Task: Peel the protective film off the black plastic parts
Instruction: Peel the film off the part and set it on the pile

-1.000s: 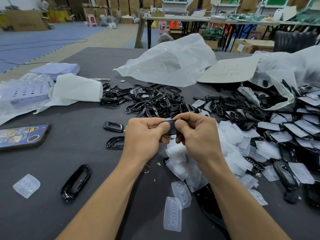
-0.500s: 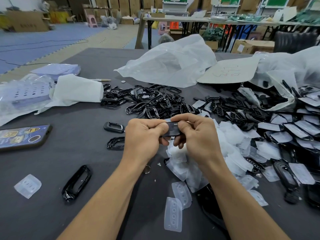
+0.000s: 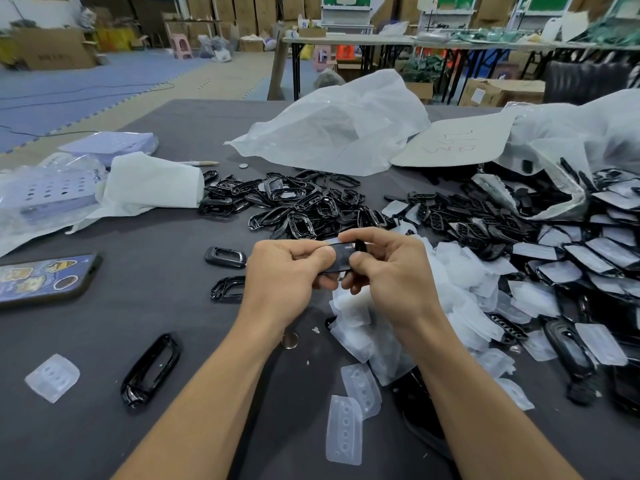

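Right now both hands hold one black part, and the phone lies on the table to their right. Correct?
Not quite. The head view shows the phone to their left; the left hand and right hand do hold one black part.

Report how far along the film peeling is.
Done: a heap of peeled film has piled up, and bare black frames lie heaped beyond it. In hand: the left hand and right hand pinch one black part. Left: many film-covered parts lie at right.
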`<control>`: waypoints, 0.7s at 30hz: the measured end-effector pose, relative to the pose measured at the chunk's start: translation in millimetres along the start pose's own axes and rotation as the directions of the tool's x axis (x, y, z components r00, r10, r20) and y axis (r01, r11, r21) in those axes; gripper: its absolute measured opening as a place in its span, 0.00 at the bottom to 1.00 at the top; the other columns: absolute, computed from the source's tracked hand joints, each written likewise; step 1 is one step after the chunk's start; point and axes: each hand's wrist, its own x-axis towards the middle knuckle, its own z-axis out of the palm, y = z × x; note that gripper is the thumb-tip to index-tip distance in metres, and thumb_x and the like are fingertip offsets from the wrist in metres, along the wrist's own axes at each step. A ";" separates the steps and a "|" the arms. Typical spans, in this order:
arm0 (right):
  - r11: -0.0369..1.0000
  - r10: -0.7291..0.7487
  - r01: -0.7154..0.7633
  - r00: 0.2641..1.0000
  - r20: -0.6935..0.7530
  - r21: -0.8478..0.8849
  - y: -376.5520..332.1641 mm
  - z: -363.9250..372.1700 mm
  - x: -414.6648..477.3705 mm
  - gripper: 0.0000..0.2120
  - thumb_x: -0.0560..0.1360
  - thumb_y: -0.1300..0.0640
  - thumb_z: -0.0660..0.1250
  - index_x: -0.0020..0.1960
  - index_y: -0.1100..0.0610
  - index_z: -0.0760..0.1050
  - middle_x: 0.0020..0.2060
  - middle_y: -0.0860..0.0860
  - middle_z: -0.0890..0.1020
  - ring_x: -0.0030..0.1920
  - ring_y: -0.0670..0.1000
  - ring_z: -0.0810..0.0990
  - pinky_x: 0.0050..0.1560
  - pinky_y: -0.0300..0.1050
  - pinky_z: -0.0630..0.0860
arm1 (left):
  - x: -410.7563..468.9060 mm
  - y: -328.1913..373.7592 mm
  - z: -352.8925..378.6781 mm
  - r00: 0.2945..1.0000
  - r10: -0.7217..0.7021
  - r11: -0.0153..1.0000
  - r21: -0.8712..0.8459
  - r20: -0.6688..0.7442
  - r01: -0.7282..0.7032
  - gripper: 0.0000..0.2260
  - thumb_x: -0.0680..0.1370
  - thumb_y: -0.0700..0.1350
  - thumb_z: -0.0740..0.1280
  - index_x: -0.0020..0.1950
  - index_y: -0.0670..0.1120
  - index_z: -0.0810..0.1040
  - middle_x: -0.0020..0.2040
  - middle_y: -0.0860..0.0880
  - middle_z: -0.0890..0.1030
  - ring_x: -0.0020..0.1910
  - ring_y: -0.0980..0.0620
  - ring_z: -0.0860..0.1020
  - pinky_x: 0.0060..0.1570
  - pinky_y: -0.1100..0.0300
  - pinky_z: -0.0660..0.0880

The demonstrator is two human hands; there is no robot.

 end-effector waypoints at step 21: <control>0.824 -0.225 0.203 0.974 0.024 -0.529 -11.3 -4.7 -11.0 0.19 0.67 0.60 0.78 0.55 0.44 0.86 0.45 0.37 0.85 0.46 0.34 0.77 0.49 0.26 0.69 | 1.4 0.8 -4.0 0.994 -0.091 0.989 -0.112 0.063 0.098 0.09 0.75 0.37 0.70 0.37 0.45 0.88 0.35 0.45 0.86 0.34 0.47 0.86 0.36 0.62 0.80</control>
